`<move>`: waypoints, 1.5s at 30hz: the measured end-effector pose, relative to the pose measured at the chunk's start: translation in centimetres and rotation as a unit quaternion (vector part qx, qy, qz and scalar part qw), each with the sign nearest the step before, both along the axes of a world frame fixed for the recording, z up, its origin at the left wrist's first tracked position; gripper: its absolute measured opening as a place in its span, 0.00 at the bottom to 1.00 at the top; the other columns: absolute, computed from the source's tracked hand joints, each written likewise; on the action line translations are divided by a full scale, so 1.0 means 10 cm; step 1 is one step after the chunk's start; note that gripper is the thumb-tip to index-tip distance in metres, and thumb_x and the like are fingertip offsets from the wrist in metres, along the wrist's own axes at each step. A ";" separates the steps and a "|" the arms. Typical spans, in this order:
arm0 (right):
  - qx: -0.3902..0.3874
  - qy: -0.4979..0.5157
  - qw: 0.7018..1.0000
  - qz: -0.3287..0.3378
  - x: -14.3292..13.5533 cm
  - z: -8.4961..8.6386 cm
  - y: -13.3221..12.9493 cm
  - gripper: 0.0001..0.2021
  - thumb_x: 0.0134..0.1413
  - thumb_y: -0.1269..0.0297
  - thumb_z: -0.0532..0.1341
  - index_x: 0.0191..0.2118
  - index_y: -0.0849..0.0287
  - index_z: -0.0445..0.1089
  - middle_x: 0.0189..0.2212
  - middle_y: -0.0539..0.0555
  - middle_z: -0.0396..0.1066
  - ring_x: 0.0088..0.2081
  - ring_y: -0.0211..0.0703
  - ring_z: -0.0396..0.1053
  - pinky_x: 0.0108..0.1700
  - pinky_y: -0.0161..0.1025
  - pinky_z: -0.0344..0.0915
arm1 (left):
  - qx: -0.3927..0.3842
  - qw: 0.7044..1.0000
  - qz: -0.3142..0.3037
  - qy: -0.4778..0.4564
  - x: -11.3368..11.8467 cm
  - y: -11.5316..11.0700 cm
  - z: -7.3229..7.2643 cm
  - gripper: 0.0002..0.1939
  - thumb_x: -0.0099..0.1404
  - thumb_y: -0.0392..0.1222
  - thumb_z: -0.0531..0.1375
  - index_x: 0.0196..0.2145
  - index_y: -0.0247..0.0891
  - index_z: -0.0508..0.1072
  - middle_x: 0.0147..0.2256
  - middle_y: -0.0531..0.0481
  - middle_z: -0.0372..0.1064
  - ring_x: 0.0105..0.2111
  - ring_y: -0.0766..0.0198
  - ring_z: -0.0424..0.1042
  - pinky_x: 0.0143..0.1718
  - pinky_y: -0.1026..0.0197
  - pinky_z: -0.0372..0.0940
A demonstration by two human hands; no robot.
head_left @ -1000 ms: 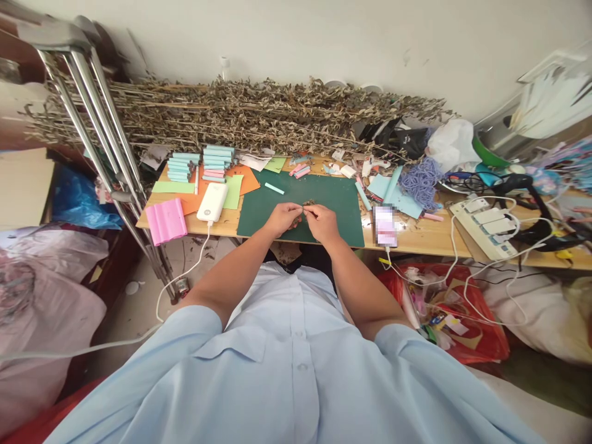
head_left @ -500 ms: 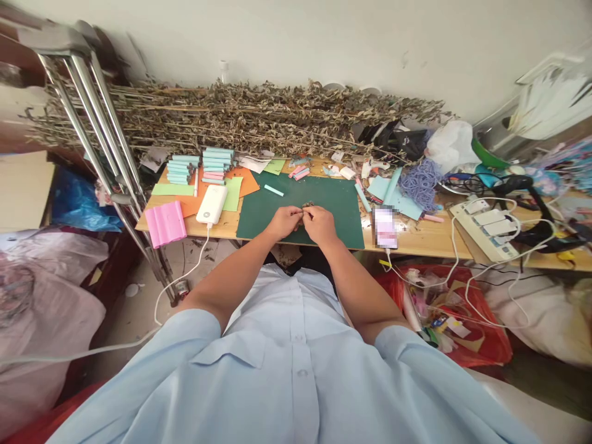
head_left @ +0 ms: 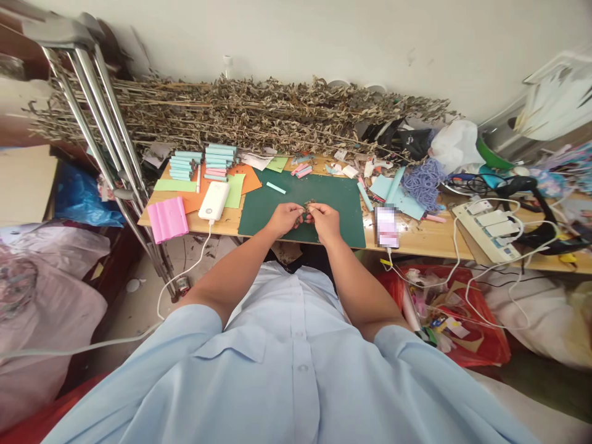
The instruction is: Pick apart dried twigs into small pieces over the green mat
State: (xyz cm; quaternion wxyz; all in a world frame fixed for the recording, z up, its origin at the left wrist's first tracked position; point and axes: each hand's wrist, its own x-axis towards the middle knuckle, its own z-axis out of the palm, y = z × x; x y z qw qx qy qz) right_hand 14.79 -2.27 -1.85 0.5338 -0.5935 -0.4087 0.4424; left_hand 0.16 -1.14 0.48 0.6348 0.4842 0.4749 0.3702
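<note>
Against a pale wall, a long wooden table is seen, crowded from end to end. Along its back edge a large heap of dried leafy branches is piled, and metal crutches are leaned at its left end. At the middle of the table a dark green cutting mat is laid; to its left lie coloured paper sheets, stacks of teal and pink paper rolls, a pink corrugated piece and a white power bank with its cable hanging down. To the right a phone, a tangle of purple cord and a white power strip are found. Over the mat's near part the left hand and the right hand are brought together, their fingertips closed in a pinch on a small dried sprig, which is held between them just above the mat. The step in hand is judged to be fine work on this sprig, such as picking or trimming it. For the next move, a light, steady pinch would be called for, since the dry piece looks brittle and could crumble.
</note>
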 end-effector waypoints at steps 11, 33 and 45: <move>0.253 -0.373 0.889 0.078 0.01 0.08 -0.12 0.12 0.65 0.65 0.57 0.44 0.56 0.79 0.45 0.59 0.80 0.48 0.49 0.76 0.56 0.48 0.73 | -0.041 0.999 0.006 -0.025 0.00 0.03 0.06 0.11 0.69 0.36 0.58 0.28 0.34 0.71 0.21 0.53 0.68 0.14 0.73 0.62 0.16 0.69 0.49; 0.181 -0.395 0.894 0.108 0.12 0.18 -0.08 0.18 0.57 0.71 0.59 0.53 0.56 0.70 0.38 0.55 0.82 0.42 0.50 0.79 0.52 0.46 0.72 | -0.021 0.999 -0.030 0.007 0.00 0.01 0.06 0.11 0.70 0.36 0.58 0.28 0.35 0.68 0.20 0.54 0.67 0.14 0.74 0.61 0.17 0.69 0.50; 0.066 -0.065 0.995 0.041 0.07 0.03 0.01 0.12 0.51 0.57 0.66 0.40 0.57 0.76 0.35 0.53 0.80 0.34 0.44 0.77 0.42 0.46 0.77 | -0.023 0.999 -0.036 -0.002 -0.01 0.02 0.06 0.10 0.69 0.39 0.59 0.29 0.35 0.69 0.20 0.53 0.67 0.14 0.73 0.60 0.17 0.69 0.49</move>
